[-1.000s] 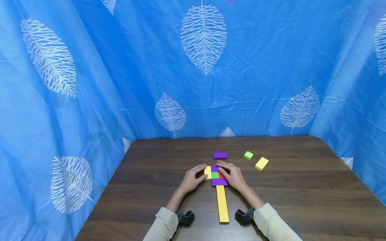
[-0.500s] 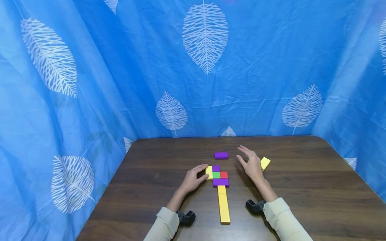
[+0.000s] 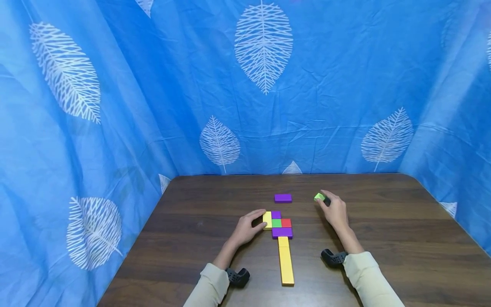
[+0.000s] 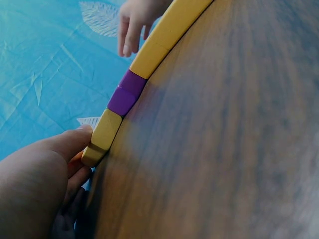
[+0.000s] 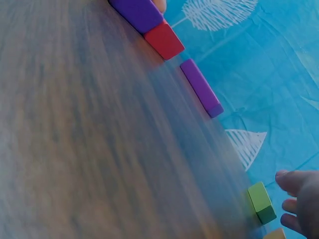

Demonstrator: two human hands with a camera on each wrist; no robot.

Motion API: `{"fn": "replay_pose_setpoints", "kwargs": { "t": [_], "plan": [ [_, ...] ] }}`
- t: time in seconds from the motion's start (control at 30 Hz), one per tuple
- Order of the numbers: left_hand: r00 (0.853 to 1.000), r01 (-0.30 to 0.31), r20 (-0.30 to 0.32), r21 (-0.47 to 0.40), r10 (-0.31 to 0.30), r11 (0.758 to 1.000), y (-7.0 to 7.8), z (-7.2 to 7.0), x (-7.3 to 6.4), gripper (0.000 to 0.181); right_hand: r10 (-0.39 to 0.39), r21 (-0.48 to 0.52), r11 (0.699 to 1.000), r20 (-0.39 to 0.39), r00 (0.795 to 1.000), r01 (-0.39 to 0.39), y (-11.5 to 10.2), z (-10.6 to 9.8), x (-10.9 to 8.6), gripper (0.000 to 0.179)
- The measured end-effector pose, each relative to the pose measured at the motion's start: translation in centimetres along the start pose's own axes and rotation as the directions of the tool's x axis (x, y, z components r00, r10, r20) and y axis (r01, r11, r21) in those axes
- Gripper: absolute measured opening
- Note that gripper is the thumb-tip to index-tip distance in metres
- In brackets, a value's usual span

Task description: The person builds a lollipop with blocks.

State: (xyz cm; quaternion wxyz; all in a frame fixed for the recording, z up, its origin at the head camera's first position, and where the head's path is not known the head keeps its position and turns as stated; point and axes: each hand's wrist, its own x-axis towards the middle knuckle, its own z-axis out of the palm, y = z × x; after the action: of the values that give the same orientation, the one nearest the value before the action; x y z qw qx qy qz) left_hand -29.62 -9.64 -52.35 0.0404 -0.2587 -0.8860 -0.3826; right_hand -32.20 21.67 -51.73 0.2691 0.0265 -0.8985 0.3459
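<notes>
In the head view my left hand [image 3: 245, 229] pinches a yellow block [image 3: 267, 220] by its ends, thumb near and finger far. That block stands at the left side of a flat group: a small purple block [image 3: 275, 215], a green block [image 3: 276, 223], a red block [image 3: 286, 223] and a longer purple block [image 3: 282, 233]. From the group's near edge runs a yellow strip [image 3: 285, 264]. My right hand [image 3: 336, 213] is at a loose light green block [image 3: 319, 197], thumb and fingers spread close to it. In the right wrist view the fingers [image 5: 294, 181] show apart from the green block [image 5: 261, 202].
A loose purple block [image 3: 283, 198] lies behind the group on the brown wooden table [image 3: 383, 238]. Part of an orange-yellow block [image 5: 275, 234] shows at the right wrist view's bottom edge; in the head view my right hand hides it. Blue leaf-print cloth [image 3: 307, 106] hangs behind.
My right hand has left the red block's side and moved right and away to the loose light green block. The left hand stays at its yellow block.
</notes>
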Motion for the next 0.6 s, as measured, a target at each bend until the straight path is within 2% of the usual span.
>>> {"fn": "replay_pose_setpoints", "kwargs": {
  "t": [0.27,0.6],
  "plan": [
    [1.0,0.01,0.014,-0.008,-0.009,1.0,0.02,0.08,-0.03,0.048,0.027,-0.071,0.997,0.039,0.999,-0.024,0.48,-0.04,-0.35,0.034],
    [1.0,0.007,0.006,-0.003,-0.007,1.0,0.05,-0.04,0.01,0.047,-0.005,-0.093,0.996,0.017,1.0,0.007,0.1,-0.04,-0.12,0.027]
  ]
}}
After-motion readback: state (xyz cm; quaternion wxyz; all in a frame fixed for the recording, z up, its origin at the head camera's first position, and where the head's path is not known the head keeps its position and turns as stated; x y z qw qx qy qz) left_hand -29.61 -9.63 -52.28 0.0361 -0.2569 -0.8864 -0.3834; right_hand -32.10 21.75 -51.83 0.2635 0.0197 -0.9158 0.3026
